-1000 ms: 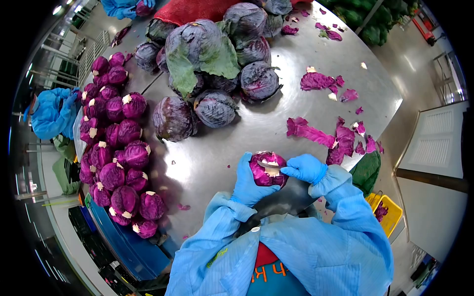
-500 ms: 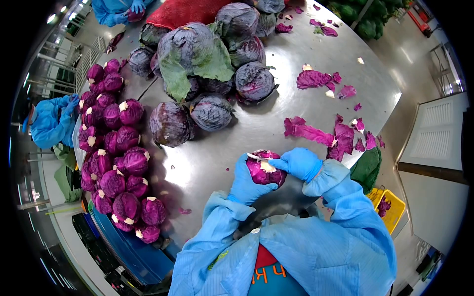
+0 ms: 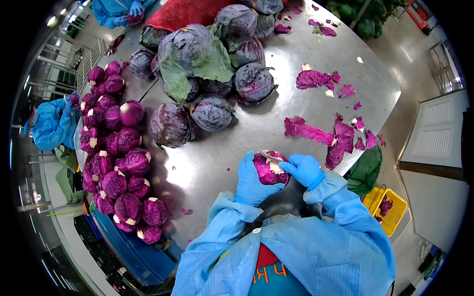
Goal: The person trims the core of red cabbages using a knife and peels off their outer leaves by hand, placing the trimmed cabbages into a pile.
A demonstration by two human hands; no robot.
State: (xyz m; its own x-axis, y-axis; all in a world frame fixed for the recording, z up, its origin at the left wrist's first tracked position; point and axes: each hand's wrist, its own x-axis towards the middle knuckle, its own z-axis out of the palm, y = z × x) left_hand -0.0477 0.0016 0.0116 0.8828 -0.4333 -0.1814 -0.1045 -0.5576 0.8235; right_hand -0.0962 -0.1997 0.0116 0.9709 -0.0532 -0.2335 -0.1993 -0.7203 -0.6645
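Observation:
A peeled red cabbage (image 3: 264,173) rests in my left hand (image 3: 251,182), whose gloved fingers wrap round its left and lower sides above the steel table. Its pale cut stem end faces up and to the right. My right hand (image 3: 304,171), also in a blue glove, is closed on a small knife (image 3: 269,156). The knife's blade lies across the top of the cabbage by the stem; the handle is mostly hidden in the fingers. To the right of my hands lie torn purple leaves (image 3: 340,140).
Peeled red cabbages (image 3: 127,207) are piled at the left. Unpeeled cabbages (image 3: 212,112) and a red mesh sack (image 3: 185,12) occupy the far side of the steel table (image 3: 222,182). A yellow basket (image 3: 399,209) stands below right. Two co-workers in blue (image 3: 49,123) are at the left.
The cabbage and both hands have shifted slightly right. The knife has turned to a steeper slant over the stem end. A co-worker at the left now holds up a small purple cabbage.

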